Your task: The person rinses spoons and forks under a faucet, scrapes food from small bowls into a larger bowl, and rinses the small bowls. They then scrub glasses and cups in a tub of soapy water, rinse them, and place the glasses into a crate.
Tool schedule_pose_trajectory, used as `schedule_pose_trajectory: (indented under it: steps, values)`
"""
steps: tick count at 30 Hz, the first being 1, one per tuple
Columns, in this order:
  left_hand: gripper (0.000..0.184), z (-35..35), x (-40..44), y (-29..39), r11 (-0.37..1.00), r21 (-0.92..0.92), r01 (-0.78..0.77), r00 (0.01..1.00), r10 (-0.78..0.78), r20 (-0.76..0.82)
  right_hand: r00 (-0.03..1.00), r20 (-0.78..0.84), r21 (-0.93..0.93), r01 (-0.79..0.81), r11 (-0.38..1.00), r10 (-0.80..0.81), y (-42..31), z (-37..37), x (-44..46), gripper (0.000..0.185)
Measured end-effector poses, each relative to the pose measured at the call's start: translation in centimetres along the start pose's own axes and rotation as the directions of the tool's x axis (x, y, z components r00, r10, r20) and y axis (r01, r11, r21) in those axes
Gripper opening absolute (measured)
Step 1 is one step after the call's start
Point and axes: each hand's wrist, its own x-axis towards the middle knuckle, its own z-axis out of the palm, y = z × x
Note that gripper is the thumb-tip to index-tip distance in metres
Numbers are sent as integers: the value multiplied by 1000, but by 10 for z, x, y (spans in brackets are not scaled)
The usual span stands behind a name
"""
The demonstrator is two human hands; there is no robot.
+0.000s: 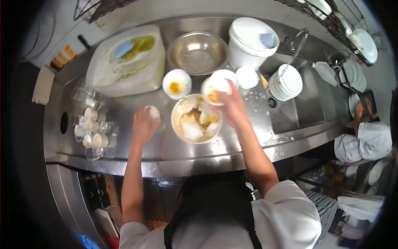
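My right hand [233,107] grips a white bowl [215,88] with orange residue inside, tilted above the right rim of a larger tub. That white tub [175,120] holds food scraps and crumpled white pieces. To the left, my left hand [144,128] is on the steel counter, its thumb and fingers around a small pale round cup or glass [153,112], partly hidden. Behind the tub stand stacked white bowls [177,84], the top one with yellow-orange residue. Another white bowl [226,76] is just behind the one in my right hand.
Glasses and cups [92,126] crowd the counter's left. At the back are a plastic bin [157,62] with murky water, a steel basin [198,71] and a lidded white bucket [248,60]. Right, stacked bowls [286,83] stand by the sink [304,112]. Another person [369,137] works farther right.
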Motion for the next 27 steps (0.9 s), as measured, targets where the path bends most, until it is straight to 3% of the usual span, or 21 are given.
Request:
schedule_pose_trajectory:
  steps: [1,3,5,7,10,12,15,17,19,20,23,25,27]
  values:
    - [54,7,-1,1,995,76,-69,995,73,-61,982,-191,39,17,999,-10,-14,-25,-3,44]
    - [53,5,2,14,999,42,-30,999,30,-11,997,-83,66,9,998,-3,-19,-120,16,40]
    - [52,11,5,23,1000,24,7,1000,-7,-14,985,-172,135,37,990,-13,-20,-208,44,27]
    - [51,21,6,21,999,22,35,998,-34,-59,916,-400,123,76,990,-21,-31,-266,73,26]
    - [46,28,11,22,998,16,60,996,-59,-61,840,-536,65,138,988,-82,-19,-355,147,25]
    - [43,28,10,28,998,29,58,995,-55,-89,862,-507,11,-29,1000,31,-7,-392,185,24]
    - [43,38,15,28,963,10,269,963,-269,-28,921,-348,24,-179,984,176,27,-414,231,23]
    - [43,28,23,42,920,3,391,918,-390,76,945,-239,268,-155,951,221,65,-446,258,23]
    - [41,32,25,31,915,-66,398,917,-395,51,962,-26,568,-209,796,271,92,-469,271,24]
    - [41,35,28,22,915,-103,391,920,-389,38,965,-41,557,-193,808,259,88,-458,262,22]
    - [38,29,38,-1,750,-443,491,813,-578,-76,898,-246,589,-161,792,365,80,-436,256,22]
    - [33,-8,57,42,532,-696,482,731,-683,-16,917,-134,588,-232,775,376,79,-442,253,25]
    - [29,-19,86,91,470,-810,351,735,-675,-73,928,-22,592,-287,753,371,90,-465,271,27]
